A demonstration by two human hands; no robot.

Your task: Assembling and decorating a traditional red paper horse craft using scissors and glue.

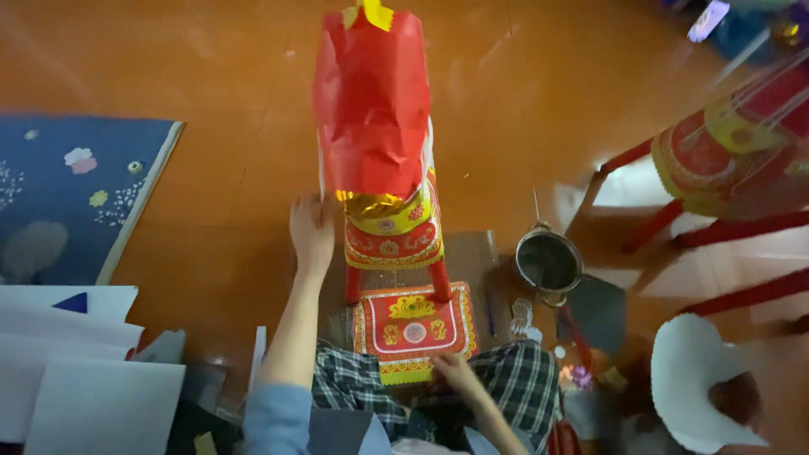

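A red paper horse figure with red legs and gold-patterned sides stands on the orange floor in front of me. My left hand rests flat against its left flank, fingers apart. A red and gold decorated paper panel lies below the figure, over my checked trousers. On that panel's lower edge sits my right hand, gripping it.
A small metal pot stands to the right. A second red and gold paper figure lies at far right. White sheets are stacked at lower left, beside a blue patterned mat. A white cut-out shape lies at lower right.
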